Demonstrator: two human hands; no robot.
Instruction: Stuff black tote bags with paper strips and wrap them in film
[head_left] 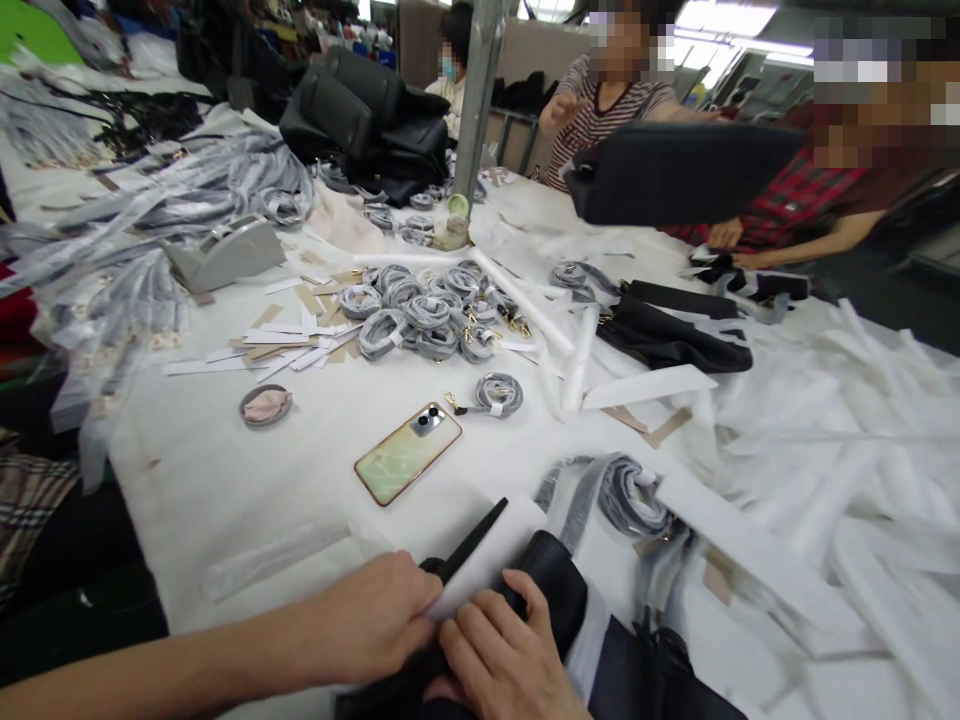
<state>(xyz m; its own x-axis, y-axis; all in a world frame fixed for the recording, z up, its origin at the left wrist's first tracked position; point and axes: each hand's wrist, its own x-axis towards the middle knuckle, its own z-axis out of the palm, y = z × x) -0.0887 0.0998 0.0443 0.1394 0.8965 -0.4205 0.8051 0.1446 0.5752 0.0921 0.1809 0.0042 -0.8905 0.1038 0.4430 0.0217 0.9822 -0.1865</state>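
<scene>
A black bag (551, 590) lies at the front edge of the table, with a white sheet (491, 550) standing out from between its black panels. My left hand (382, 615) is closed on the bag's left side, beside the white sheet; its fingertips are hidden. Curled over the bag's near part, my right hand (499, 645) has its thumb against the black material and its fingers near the sheet's lower end. Right of the bag lie a grey wrapped strap coil (634, 495) and another black bag piece (652, 670), partly cut off by the frame.
Beyond my hands lie a phone (409, 455), a single coiled strap (499, 395) and a pile of coiled straps (427, 310). A tape dispenser (229, 255) stands at left. White sheets (825, 450) cover the right side. Across the table, a person holds a black bag (682, 175).
</scene>
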